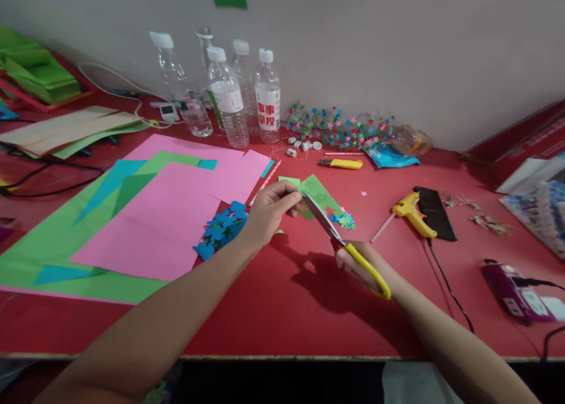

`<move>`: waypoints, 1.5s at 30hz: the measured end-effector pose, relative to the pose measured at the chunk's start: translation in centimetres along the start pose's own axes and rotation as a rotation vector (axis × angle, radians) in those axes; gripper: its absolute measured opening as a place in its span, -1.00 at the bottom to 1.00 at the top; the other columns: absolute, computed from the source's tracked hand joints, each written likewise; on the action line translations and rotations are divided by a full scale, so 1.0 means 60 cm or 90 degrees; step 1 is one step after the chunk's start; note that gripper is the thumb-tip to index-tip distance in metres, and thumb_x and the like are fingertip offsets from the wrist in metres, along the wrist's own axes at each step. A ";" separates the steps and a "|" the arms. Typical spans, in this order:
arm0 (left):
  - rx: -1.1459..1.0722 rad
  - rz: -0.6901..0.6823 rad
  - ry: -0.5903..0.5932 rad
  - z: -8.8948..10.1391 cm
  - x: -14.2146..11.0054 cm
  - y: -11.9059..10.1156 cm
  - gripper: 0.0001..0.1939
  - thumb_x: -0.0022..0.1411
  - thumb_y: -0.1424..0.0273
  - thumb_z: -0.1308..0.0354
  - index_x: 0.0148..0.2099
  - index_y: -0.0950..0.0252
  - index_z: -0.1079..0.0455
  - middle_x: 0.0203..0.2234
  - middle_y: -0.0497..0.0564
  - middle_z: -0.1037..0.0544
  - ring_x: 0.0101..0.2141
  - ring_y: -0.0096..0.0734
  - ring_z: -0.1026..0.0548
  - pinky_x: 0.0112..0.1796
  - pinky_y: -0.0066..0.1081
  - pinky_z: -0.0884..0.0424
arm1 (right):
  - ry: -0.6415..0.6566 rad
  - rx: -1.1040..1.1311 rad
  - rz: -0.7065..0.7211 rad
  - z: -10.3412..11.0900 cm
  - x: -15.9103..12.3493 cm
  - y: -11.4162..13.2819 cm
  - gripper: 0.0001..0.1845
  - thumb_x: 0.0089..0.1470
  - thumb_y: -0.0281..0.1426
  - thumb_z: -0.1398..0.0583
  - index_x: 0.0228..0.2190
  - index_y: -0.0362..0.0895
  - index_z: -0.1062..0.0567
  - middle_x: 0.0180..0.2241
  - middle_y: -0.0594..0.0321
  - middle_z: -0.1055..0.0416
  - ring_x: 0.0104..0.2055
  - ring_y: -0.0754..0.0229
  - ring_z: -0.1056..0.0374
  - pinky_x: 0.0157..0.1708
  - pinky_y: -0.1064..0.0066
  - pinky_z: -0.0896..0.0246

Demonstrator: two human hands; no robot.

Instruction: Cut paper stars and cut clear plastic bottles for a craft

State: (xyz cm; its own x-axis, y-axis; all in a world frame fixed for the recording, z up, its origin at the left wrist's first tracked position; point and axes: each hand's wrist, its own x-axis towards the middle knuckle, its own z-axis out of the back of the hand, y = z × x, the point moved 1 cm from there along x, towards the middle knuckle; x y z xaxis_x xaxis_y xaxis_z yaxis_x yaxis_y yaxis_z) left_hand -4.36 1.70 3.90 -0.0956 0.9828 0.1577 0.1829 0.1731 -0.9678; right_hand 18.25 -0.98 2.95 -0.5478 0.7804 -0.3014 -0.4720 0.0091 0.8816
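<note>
My right hand (359, 262) is wrapped round the yellow handles of a pair of scissors (324, 218), whose blades point up and left. Close to the blade tips, my left hand (273, 207) is closed in a pinch; what sits between its fingertips is too small to make out. Behind the blades is a piece of green paper (316, 187) with stars drawn on it. Small cut paper stars (345, 220), mostly blue and green, are heaped beside that paper. Blue paper cutouts (220, 230) are piled left of my left wrist.
Pink sheets (154, 221) and green sheets lie stacked at left. Several plastic bottles (229, 101) stand along the wall, near a pile of colourful stars (339, 127). A yellow utility knife (344, 164), glue gun (412, 212), black phone (435, 212) and purple power strip (516, 292) lie rightward.
</note>
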 end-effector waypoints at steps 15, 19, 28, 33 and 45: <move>0.000 0.014 -0.028 0.002 0.000 0.007 -0.89 0.09 0.41 -0.21 -0.46 0.28 -0.40 -0.64 -0.13 -0.40 -0.61 -0.61 -0.35 -0.54 -0.54 -0.28 | 0.025 -0.005 0.028 0.001 0.005 -0.002 -0.44 0.09 0.14 -0.10 -0.56 -0.09 -0.23 -0.68 0.42 -0.07 -0.68 0.40 0.02 -0.71 0.49 0.14; -0.012 0.018 -0.027 0.000 -0.001 0.008 -0.89 0.09 0.41 -0.22 -0.46 0.29 -0.40 -0.64 -0.13 -0.39 -0.61 -0.61 -0.35 -0.54 -0.55 -0.28 | 0.021 -0.018 0.021 0.001 0.004 0.000 -0.43 0.08 0.15 -0.08 -0.57 -0.09 -0.22 -0.69 0.43 -0.05 -0.68 0.41 0.03 -0.71 0.50 0.16; 0.014 -0.004 0.015 0.010 0.008 0.005 -0.87 0.11 0.44 -0.18 -0.48 0.29 -0.38 -0.65 -0.12 -0.40 -0.59 -0.58 -0.36 -0.50 -0.50 -0.31 | 0.032 0.010 -0.001 0.005 0.002 0.002 -0.40 0.05 0.19 -0.08 -0.56 -0.09 -0.23 -0.70 0.45 -0.04 -0.72 0.45 0.07 -0.75 0.52 0.18; 0.014 -0.045 -0.004 0.011 0.009 0.003 -0.88 0.12 0.42 -0.20 -0.45 0.29 -0.37 -0.64 -0.13 -0.38 -0.59 -0.58 -0.35 -0.50 -0.51 -0.31 | 0.037 0.045 -0.037 0.007 0.004 -0.006 -0.36 -0.02 0.25 -0.09 -0.54 -0.10 -0.27 -0.76 0.48 -0.03 -0.77 0.44 0.06 -0.77 0.53 0.18; 0.009 -0.020 -0.037 0.000 0.002 0.001 -0.86 0.07 0.37 -0.21 -0.47 0.28 -0.34 -0.66 -0.13 -0.40 -0.62 -0.56 -0.37 -0.51 -0.49 -0.33 | 0.059 0.098 -0.029 0.004 0.006 -0.016 -0.36 0.03 0.24 -0.07 -0.52 -0.12 -0.29 -0.80 0.50 -0.06 -0.80 0.44 0.05 -0.79 0.55 0.21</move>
State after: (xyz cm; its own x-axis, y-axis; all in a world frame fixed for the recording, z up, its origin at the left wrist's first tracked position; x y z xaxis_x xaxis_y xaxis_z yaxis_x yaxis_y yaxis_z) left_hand -4.36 1.82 3.83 -0.1584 0.9713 0.1774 0.1646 0.2031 -0.9652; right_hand 18.64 -0.55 2.09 -0.5933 0.7161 -0.3677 -0.3895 0.1443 0.9096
